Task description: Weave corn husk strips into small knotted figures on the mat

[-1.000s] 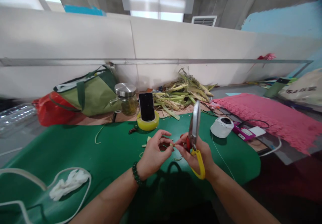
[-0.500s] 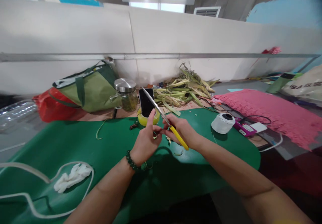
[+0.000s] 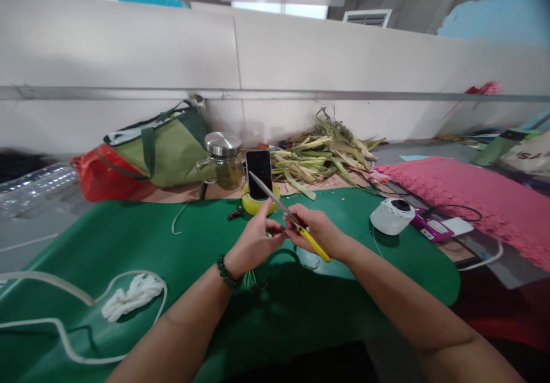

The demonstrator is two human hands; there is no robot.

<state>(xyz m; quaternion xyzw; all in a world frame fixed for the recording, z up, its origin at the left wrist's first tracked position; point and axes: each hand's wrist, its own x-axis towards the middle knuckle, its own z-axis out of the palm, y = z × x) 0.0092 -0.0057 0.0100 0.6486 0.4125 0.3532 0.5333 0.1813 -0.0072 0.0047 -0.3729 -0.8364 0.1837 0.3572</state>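
Note:
My right hand (image 3: 315, 228) is closed on a pair of scissors (image 3: 315, 244) with yellow handles. The long metal blades angle up and to the left, in front of the phone. My left hand (image 3: 256, 238), a dark green bead bracelet at its wrist, has its fingers pinched together and meets the right fingertips below the blades. Whatever sits between these fingers is too small and covered to name. Thin green strands (image 3: 250, 280) show beneath the left wrist; whether they hang from the hand or lie on the table cannot be told.
A phone (image 3: 259, 174) leans in a yellow tape roll (image 3: 254, 204) on the green table (image 3: 206, 228). Behind lie dry husks (image 3: 330, 151), a glass jar (image 3: 226, 168) and a green bag (image 3: 176, 153). A white thread spool (image 3: 392, 217) stands right; a white cable (image 3: 64, 337) loops left.
The scissors have swung from upright to pointing up-left, and my right hand has turned over with them. Both hands stay close together. Since half a second ago the view has shifted slightly.

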